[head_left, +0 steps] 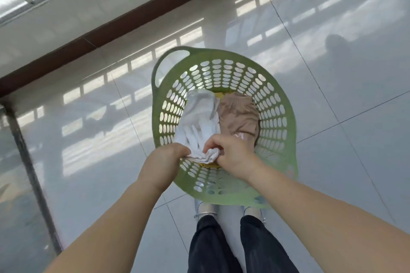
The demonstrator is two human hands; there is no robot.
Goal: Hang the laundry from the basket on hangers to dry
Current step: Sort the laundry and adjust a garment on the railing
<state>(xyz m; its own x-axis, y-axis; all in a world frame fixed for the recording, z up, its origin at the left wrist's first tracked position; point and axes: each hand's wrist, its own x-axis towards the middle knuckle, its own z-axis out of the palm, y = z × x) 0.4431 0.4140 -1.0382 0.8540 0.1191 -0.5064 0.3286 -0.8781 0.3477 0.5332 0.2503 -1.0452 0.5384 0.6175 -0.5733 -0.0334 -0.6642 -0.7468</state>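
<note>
The tiled floor (332, 73) is glossy and pale, reflecting window bars; a dark skirting strip (111, 29) runs along the wall. A green perforated laundry basket (275, 117) with a loop handle stands on the floor directly in front of the person's feet.

Inside the basket lie a beige garment (238, 115) and, beside it to the left, a white garment (199, 117). A sliver of yellow fabric (218, 95) shows beneath both.

The white garment is the item in hand. It is bunched and creased, its lower edge gathered at the near rim of the basket, its upper part draped over the basket's inner wall. Its type cannot be determined.

Assessment: it appears light, thin and fully limp, offering no stiffness; it would sag from any single hold. Taking it at two separated points along an edge or seam should let it open out for a hanger. If damp, it may cling to itself.

The left hand (165, 159) grips the garment's near edge with fingers curled. The right hand (228, 150) pinches the bunched cloth just beside it.

No hangers are in view.
</note>
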